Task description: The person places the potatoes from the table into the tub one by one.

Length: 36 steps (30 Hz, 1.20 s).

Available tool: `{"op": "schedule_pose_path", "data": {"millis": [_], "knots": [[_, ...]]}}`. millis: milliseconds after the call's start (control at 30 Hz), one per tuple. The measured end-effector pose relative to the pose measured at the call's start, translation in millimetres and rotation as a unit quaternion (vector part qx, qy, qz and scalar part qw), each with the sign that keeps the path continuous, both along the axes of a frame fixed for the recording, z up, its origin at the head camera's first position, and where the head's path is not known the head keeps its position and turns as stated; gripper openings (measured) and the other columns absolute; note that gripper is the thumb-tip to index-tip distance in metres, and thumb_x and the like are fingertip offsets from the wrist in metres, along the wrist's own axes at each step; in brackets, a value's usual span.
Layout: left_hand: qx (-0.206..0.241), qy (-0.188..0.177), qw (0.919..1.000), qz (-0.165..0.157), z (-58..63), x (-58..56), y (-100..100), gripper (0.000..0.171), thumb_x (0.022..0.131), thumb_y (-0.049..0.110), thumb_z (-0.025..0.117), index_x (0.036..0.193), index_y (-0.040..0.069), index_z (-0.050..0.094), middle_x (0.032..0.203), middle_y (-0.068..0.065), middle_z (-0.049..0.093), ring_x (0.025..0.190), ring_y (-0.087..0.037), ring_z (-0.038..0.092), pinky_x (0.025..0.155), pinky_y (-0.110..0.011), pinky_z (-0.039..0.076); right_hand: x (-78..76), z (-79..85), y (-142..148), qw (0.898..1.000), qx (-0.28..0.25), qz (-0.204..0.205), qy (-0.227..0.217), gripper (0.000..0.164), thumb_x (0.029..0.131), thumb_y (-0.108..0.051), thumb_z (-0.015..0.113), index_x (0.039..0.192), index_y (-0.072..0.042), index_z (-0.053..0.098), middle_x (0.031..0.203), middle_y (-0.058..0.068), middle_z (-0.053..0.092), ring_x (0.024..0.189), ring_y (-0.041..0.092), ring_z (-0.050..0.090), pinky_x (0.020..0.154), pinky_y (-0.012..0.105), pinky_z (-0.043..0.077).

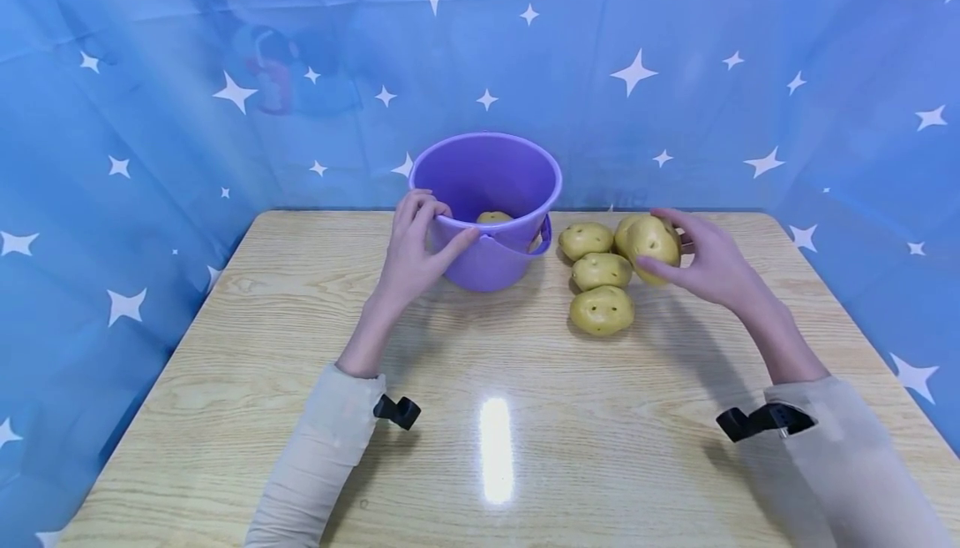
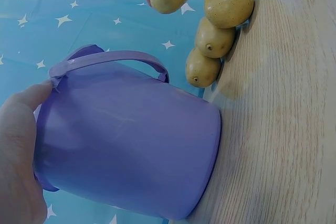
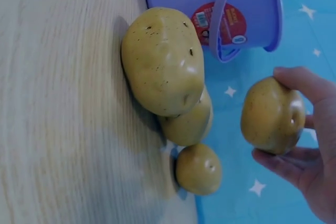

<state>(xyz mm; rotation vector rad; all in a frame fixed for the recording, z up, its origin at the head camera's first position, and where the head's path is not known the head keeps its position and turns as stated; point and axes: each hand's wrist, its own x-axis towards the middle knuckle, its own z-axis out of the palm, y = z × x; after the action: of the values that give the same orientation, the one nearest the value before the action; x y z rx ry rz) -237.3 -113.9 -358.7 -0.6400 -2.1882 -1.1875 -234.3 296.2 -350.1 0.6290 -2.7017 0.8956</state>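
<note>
A purple bucket (image 1: 487, 260) with a handle stands at the back of the table, and a potato (image 1: 493, 218) shows inside it. My left hand (image 1: 420, 243) grips the bucket's rim at its front left; in the left wrist view the thumb (image 2: 34, 95) lies by the handle's joint. To the right, my right hand (image 1: 701, 256) holds a potato (image 3: 273, 116) between thumb and fingers, raised off the table. Beside it three potatoes lie in a column, the nearest potato (image 1: 602, 310) in front. Another potato (image 1: 624, 231) is partly hidden behind the held one.
A wooden table (image 1: 300, 448) lies under everything. Close behind it hangs a blue cloth (image 1: 337, 47) with white stars, which also runs along both sides. In the right wrist view the bucket carries a red label (image 3: 233, 24).
</note>
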Motion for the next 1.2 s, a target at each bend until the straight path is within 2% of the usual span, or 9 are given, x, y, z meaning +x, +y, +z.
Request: {"op": "schedule_pose_path", "data": {"millis": [233, 533, 800, 1200], "knots": [[0.004, 0.017, 0.9998, -0.002, -0.9, -0.7, 1.0, 0.035, 0.087, 0.030, 0.080, 0.099, 0.005, 0.059, 0.111, -0.010, 0.050, 0.121, -0.026, 0.041, 0.106, -0.043, 0.031, -5.0, 8.5, -6.6, 1.000, -0.009, -0.001, 0.013, 0.070, 0.086, -0.026, 0.082, 0.145, -0.006, 0.050, 0.130, 0.019, 0.060, 0.099, 0.034, 0.063, 0.077, 0.017, 0.044], [0.005, 0.009, 0.9999, -0.001, -2.4, -2.2, 1.0, 0.035, 0.088, 0.031, 0.079, 0.099, 0.005, 0.059, 0.111, -0.010, 0.049, 0.121, -0.026, 0.041, 0.107, -0.045, 0.031, -10.6, 24.2, -18.5, 0.999, -0.007, 0.002, 0.039, 0.068, 0.087, -0.028, 0.080, 0.146, -0.008, 0.051, 0.132, 0.017, 0.060, 0.102, 0.032, 0.063, 0.080, 0.025, 0.045], [0.006, 0.008, 0.9999, 0.001, -2.7, -1.7, 0.7, 0.036, 0.087, 0.031, 0.080, 0.099, 0.005, 0.059, 0.112, -0.010, 0.050, 0.122, -0.026, 0.040, 0.107, -0.044, 0.031, -15.5, 39.1, -32.9, 0.998, -0.023, 0.008, 0.058, 0.070, 0.086, -0.030, 0.081, 0.146, -0.010, 0.051, 0.127, 0.015, 0.063, 0.100, 0.029, 0.063, 0.081, 0.018, 0.046], [0.008, 0.015, 0.9999, -0.001, -3.2, -2.1, 0.6, 0.035, 0.087, 0.031, 0.080, 0.098, 0.005, 0.060, 0.111, -0.009, 0.050, 0.121, -0.026, 0.040, 0.106, -0.044, 0.031, -22.5, 59.8, -53.9, 0.996, -0.041, 0.004, 0.079, 0.071, 0.086, -0.033, 0.081, 0.147, -0.013, 0.051, 0.133, 0.011, 0.061, 0.101, 0.029, 0.064, 0.080, 0.017, 0.045]]}}
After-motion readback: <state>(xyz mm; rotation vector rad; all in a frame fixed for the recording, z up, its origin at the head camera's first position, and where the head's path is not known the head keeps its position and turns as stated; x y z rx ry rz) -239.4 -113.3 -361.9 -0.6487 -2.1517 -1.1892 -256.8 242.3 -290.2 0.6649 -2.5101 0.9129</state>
